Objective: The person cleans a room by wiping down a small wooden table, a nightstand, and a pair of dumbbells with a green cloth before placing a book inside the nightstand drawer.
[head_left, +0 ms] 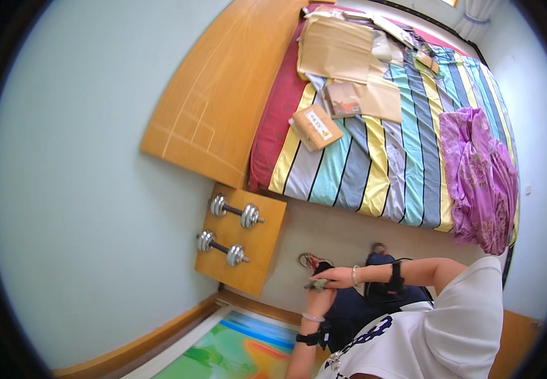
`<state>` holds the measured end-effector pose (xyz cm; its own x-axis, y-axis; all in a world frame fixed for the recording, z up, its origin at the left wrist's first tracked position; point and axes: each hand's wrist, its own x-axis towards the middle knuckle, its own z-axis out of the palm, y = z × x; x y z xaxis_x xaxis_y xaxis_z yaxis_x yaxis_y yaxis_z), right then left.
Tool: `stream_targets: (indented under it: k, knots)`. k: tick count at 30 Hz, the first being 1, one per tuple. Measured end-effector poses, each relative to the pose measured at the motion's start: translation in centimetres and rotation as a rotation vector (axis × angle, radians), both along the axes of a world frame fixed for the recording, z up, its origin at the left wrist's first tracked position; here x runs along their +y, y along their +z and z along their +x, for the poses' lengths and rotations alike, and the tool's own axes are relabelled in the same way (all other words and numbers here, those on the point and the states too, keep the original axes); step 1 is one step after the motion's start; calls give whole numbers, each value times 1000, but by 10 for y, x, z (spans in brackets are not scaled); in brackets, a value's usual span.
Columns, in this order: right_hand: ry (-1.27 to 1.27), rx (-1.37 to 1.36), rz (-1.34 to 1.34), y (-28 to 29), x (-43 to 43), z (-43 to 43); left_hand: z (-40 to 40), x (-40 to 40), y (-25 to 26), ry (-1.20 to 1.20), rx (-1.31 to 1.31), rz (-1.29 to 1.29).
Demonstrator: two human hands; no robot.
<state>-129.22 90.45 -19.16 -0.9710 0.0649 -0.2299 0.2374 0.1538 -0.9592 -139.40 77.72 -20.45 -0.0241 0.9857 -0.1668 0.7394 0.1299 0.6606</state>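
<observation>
My right hand (338, 277) reaches in from the right and lies across my left hand (319, 302). A small crumpled grey-green thing (318, 285), perhaps a cloth, is pinched in my right fingers, over the left hand. The left fingers are mostly covered, so their grip cannot be made out. Each wrist carries a bracelet and a black strap. Beneath the hands are dark blue trouser legs (346, 303), and past them a foot in a sandal with red straps (313, 262).
Two chrome dumbbells (236, 210) (223, 248) rest on a wooden nightstand (266, 232). Ahead is a striped bed (373, 166) with paper packets (337, 47), a cardboard box (318, 128) and purple cloth (479, 184). A wooden headboard (207, 94) leans by the wall; a colourful picture panel (235, 350) lies below.
</observation>
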Motion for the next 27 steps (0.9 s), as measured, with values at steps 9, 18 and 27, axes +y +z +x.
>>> stream_targets:
  k: [9,18,27]
  knots:
    - [-250,64,314,86,57,232,175,87,58,-80,-30,139]
    - [-1065,-457,455,112,63,583,393,178,166,-784,136,212]
    - [-1926,-642,375,94,-45,725,397,213,177,-867,164,223]
